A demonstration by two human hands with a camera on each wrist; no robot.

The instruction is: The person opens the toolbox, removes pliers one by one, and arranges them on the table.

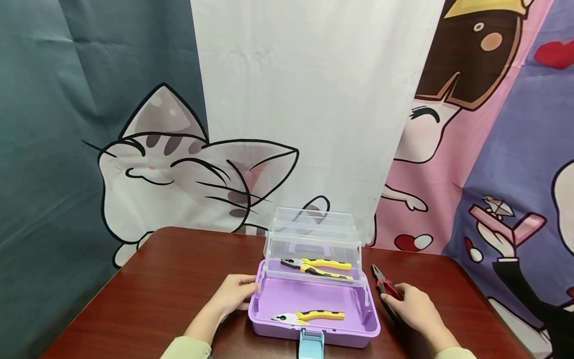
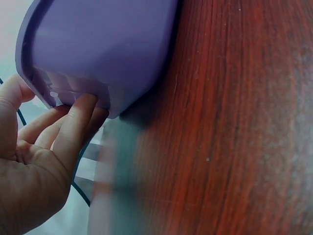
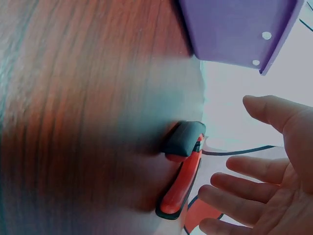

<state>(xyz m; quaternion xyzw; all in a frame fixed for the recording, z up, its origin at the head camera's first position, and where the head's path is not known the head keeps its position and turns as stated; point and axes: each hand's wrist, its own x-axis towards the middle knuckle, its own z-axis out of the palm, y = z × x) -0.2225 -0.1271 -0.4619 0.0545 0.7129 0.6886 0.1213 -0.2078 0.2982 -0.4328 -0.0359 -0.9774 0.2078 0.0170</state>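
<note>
A purple toolbox (image 1: 269, 330) stands open on the table, a clear tray (image 1: 312, 243) raised at its back. My left hand (image 1: 232, 295) holds its left side, thumb at the rim and fingers against the outer wall, as the left wrist view shows. Yellow-and-black pliers (image 1: 323, 315) lie in the bottom, and a second yellow-and-black pair (image 1: 329, 263) is at the tray. Right of the box, red-and-black pliers (image 1: 393, 289) lie on the table. Beside their handles is my right hand (image 1: 418, 308); in the right wrist view its fingers (image 3: 239, 200) are spread, apart from the pliers.
The brown wooden table (image 1: 188, 264) extends to both sides of the box. A light blue latch (image 1: 311, 344) hangs at the box's front. Behind the table hangs a cartoon-printed curtain (image 1: 309, 99).
</note>
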